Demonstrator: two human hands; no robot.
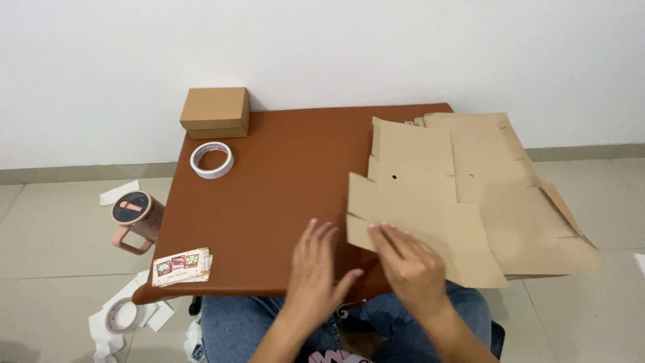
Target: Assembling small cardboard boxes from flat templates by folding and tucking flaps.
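Both hands are seen at the near edge of the brown tabletop point(269, 175). Left hand point(316, 269) is laid flat and open on the tabletop, nothing gripped. Right hand point(410, 265) is spread open, fingertips pressed on the near corner of the flat cardboard sheet point(416, 202); nothing is clasped. Sheet is stacked on more flattened cardboard point(510, 188) at the right side. Judged light, thin, bendy along creases; best taken at an edge. Tape roll point(211, 160) and small box point(216, 112) are left at far left.
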